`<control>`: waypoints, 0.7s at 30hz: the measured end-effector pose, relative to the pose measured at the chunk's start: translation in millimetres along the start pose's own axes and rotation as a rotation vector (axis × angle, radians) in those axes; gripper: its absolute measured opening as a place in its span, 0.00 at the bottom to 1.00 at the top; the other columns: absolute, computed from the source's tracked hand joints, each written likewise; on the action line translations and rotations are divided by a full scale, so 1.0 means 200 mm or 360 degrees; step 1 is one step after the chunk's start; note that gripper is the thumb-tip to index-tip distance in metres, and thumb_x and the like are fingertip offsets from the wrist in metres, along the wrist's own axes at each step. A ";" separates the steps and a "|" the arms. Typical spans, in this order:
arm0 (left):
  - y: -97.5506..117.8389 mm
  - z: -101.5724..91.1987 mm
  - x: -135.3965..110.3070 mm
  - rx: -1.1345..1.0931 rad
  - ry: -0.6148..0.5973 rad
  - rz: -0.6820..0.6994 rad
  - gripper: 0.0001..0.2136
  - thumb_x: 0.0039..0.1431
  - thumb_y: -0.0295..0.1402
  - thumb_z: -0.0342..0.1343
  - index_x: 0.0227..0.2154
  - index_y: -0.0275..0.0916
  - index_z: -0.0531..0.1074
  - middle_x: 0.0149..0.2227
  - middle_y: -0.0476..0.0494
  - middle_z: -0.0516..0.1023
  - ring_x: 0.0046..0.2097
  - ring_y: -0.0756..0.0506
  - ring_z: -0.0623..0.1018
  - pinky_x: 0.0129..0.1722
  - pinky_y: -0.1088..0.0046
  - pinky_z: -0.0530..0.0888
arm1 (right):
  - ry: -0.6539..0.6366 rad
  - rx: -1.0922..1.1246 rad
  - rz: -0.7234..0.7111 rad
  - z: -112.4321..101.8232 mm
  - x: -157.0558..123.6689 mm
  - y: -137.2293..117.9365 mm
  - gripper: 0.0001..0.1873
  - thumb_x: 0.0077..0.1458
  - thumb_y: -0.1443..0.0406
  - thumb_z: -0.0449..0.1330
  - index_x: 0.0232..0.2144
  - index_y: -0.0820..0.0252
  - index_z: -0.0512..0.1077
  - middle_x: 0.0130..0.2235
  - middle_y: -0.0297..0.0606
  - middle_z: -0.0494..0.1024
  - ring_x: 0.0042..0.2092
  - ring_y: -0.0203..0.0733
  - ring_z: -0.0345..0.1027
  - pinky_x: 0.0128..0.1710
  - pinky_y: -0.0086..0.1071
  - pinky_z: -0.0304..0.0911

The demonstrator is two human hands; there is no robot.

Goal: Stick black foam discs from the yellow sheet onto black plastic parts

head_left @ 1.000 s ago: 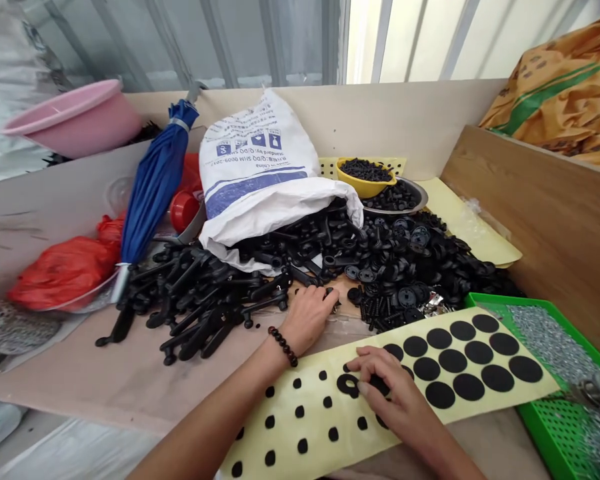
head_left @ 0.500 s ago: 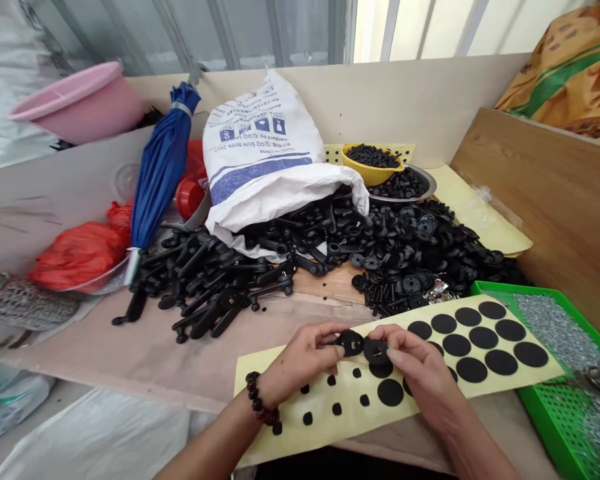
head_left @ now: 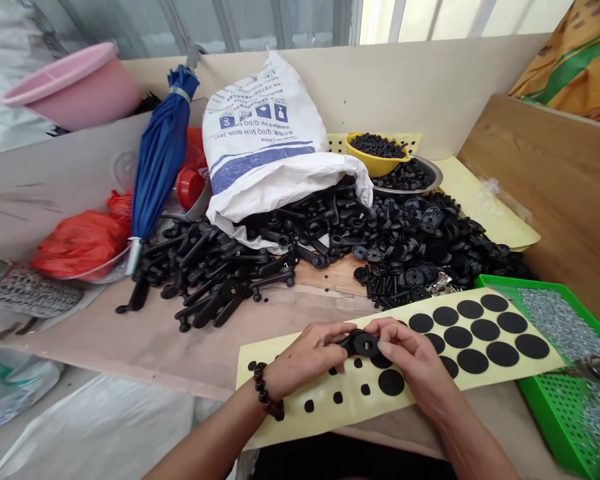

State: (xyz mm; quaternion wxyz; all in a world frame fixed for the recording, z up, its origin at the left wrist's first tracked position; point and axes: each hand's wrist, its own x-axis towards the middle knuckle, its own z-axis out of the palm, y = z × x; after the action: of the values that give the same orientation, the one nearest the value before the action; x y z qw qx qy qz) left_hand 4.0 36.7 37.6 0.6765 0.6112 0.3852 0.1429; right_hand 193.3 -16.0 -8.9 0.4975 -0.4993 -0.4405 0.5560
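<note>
My left hand (head_left: 307,357) and my right hand (head_left: 411,360) meet above a yellow backing sheet (head_left: 480,373) dotted with black round pads. Between their fingertips they pinch a small black round part (head_left: 363,343) with a hole in its middle; a thin black ring pad seems pressed against it, though I cannot tell the two pieces apart. Both hands are closed on it. A dark bead bracelet (head_left: 266,399) circles my left wrist. Beyond the hands lies a heap of black round parts (head_left: 420,243) and a heap of long black handle parts (head_left: 215,273).
A white sack (head_left: 270,153) spills black parts. A folded blue umbrella (head_left: 157,167), a pink basin (head_left: 75,87) and a red bag (head_left: 80,243) lie left. A yellow bowl (head_left: 360,160) and a metal bowl (head_left: 427,180) hold black bits. A green tray (head_left: 550,413) of screws sits right.
My left hand came back from the parts heap with a black round part. My right hand lifted a ring pad off the sheet, and both hands brought the pieces together.
</note>
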 end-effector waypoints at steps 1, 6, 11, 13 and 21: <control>0.00 0.00 0.00 -0.0002 0.0000 0.0000 0.22 0.49 0.28 0.50 0.49 0.36 0.70 0.31 0.49 0.73 0.28 0.51 0.67 0.31 0.77 0.65 | 0.0003 -0.0022 0.0002 0.00 0.00 0.00 0.10 0.48 0.61 0.60 0.21 0.58 0.66 0.39 0.40 0.72 0.39 0.44 0.64 0.37 0.34 0.60; -0.01 0.00 0.01 -0.0014 -0.0052 0.0006 0.20 0.52 0.30 0.51 0.49 0.38 0.71 0.35 0.48 0.73 0.29 0.51 0.67 0.31 0.78 0.64 | 0.0023 -0.0104 -0.0001 0.00 0.00 0.00 0.11 0.47 0.60 0.61 0.20 0.59 0.66 0.38 0.41 0.72 0.38 0.45 0.65 0.35 0.34 0.60; -0.02 0.00 0.01 0.0058 -0.0054 0.0023 0.17 0.54 0.31 0.50 0.47 0.39 0.72 0.32 0.50 0.72 0.29 0.52 0.66 0.30 0.79 0.63 | 0.0012 -0.0124 -0.0003 0.01 0.00 0.00 0.10 0.48 0.61 0.60 0.20 0.59 0.66 0.38 0.40 0.71 0.39 0.44 0.64 0.36 0.33 0.60; -0.02 0.01 0.01 0.0068 -0.0056 0.0028 0.16 0.55 0.31 0.50 0.47 0.39 0.72 0.32 0.50 0.72 0.29 0.52 0.66 0.29 0.79 0.63 | 0.0007 -0.0140 -0.0009 0.01 0.00 0.00 0.10 0.48 0.61 0.60 0.20 0.59 0.66 0.38 0.40 0.71 0.38 0.44 0.64 0.36 0.33 0.60; -0.02 0.01 0.01 0.0109 -0.0059 0.0009 0.17 0.56 0.33 0.49 0.48 0.37 0.71 0.32 0.48 0.71 0.29 0.51 0.67 0.29 0.79 0.64 | -0.0009 -0.0203 -0.0032 0.00 0.00 0.00 0.10 0.48 0.61 0.60 0.21 0.59 0.66 0.38 0.41 0.71 0.39 0.44 0.65 0.36 0.33 0.62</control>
State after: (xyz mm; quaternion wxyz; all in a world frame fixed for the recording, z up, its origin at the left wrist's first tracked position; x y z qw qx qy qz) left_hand 5.2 36.1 32.3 0.6618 0.6376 0.3756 0.1202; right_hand 192.5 -16.0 -8.7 0.4691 -0.5240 -0.4813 0.5232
